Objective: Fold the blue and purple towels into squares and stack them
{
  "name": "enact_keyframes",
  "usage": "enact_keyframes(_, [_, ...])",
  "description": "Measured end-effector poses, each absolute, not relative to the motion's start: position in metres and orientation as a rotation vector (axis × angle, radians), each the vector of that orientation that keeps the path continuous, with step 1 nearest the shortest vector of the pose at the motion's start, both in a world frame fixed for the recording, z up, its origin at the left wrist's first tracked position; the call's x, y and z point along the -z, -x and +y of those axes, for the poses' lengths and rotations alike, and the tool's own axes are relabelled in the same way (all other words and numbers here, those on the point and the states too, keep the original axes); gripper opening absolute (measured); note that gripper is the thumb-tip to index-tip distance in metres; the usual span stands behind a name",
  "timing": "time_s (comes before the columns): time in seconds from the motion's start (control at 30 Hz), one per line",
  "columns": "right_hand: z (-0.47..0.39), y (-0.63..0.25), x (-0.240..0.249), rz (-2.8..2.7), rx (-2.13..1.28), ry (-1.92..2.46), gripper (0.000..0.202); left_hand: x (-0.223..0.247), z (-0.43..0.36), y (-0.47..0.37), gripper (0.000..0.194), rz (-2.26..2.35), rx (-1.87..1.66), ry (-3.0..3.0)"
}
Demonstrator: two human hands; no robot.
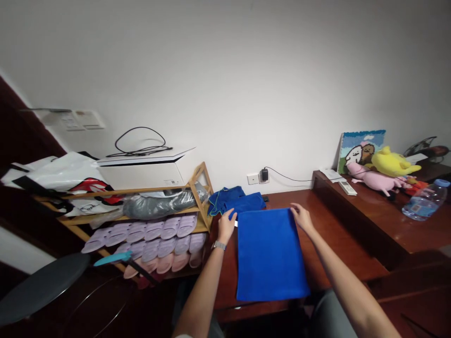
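Observation:
A blue cloth (271,256) lies spread out as a rectangle on the brown wooden table, its near edge close to the table's front. At its far left corner, by a small white tag, my left hand (225,229) has thumb and fingertips pinched at the edge. My right hand (301,218) pinches the far right corner between thumb and fingers. Behind my left hand, more blue cloths (229,199) lie crumpled against the wall, one with a yellow-green edge.
Left of the table stands a wooden rack (200,188) with purple and pink slippers and a white box (148,173) on top. On the raised right-hand surface are plush toys (373,180), a remote (348,188) and a water bottle (426,201). A black charger (264,174) is plugged into the wall.

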State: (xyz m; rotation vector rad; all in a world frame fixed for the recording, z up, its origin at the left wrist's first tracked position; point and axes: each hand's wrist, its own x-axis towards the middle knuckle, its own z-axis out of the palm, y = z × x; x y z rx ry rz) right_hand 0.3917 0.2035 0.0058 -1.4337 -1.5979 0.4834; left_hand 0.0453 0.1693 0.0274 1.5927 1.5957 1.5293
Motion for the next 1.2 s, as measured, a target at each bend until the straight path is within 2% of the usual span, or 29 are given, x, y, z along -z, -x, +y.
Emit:
enact_keyframes(0.13, [0.165,-0.356,0.071,-1.627,-0.47,1.493,0.039,0.046,0.123,-0.073,0.03,1.625,-1.424,-1.753])
enact_keyframes(0.27, [0.091,-0.343,0.169,-1.866,-0.344,1.594,0.049,0.133,0.056,-0.082,0.042,1.659,-0.842,-2.285])
enact_keyframes(0.37, [0.057,-0.342,0.207,-1.963,-0.295,1.726,0.057,0.163,0.031,-0.076,0.052,1.699,-0.62,-2.4])
enact_keyframes(0.5, [0.065,-0.349,0.205,-2.133,-0.287,1.738,0.064,0.163,0.033,-0.073,0.054,1.77,-0.53,-2.467])
enact_keyframes(0.7, [0.126,-0.377,0.159,-2.512,-0.385,1.601,0.063,0.146,0.03,-0.103,0.049,2.023,-0.384,-2.385])
enact_keyframes(0.8, [0.133,-0.376,0.145,-2.539,-0.329,1.66,0.063,0.135,0.026,-0.123,0.042,2.055,-0.385,-2.35])
enact_keyframes(0.93, [0.099,-0.338,0.163,-2.175,-0.163,1.971,0.065,0.128,0.042,-0.127,0.038,1.876,-0.561,-2.47])
enact_keyframes(1.03, [0.073,-0.313,0.19,-2.007,-0.194,2.141,0.071,0.135,0.064,-0.115,0.047,1.663,-0.531,-2.619])
enact_keyframes(1.2, [0.091,-0.329,0.188,-2.197,-0.264,1.945,0.071,0.162,0.067,-0.107,0.056,1.792,-0.354,-2.516])
